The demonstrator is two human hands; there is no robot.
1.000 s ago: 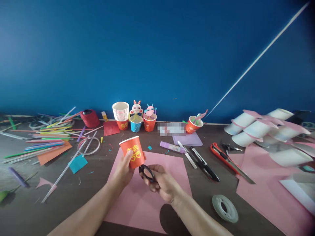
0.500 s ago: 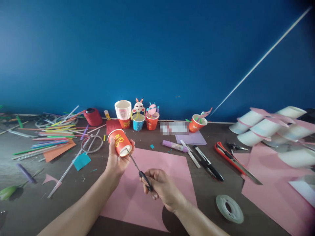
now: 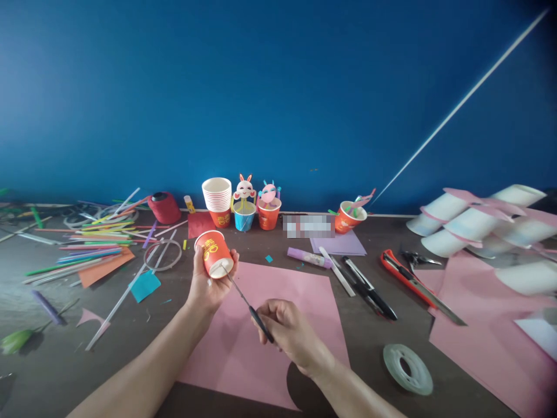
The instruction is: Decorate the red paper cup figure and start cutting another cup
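My left hand (image 3: 208,288) holds a red paper cup (image 3: 213,253) with gold print, tipped so its white base faces me. My right hand (image 3: 290,332) grips black-handled scissors (image 3: 246,299) by the handles. The closed blades point up and left, and their tip touches the cup's base. Both hands hover over a pink paper sheet (image 3: 300,288) lying flat on the dark table.
A stack of paper cups (image 3: 217,200) and decorated cups (image 3: 244,211) line the blue wall. Coloured straws (image 3: 82,244) litter the left. A glue stick (image 3: 308,258), pens (image 3: 369,290), a red utility knife (image 3: 409,280), a tape roll (image 3: 408,368) and white cups (image 3: 474,223) lie right.
The left hand turned the cup from upright to tipped with its base toward me and moved it left. The right hand brought the scissor tip up against the cup's base.
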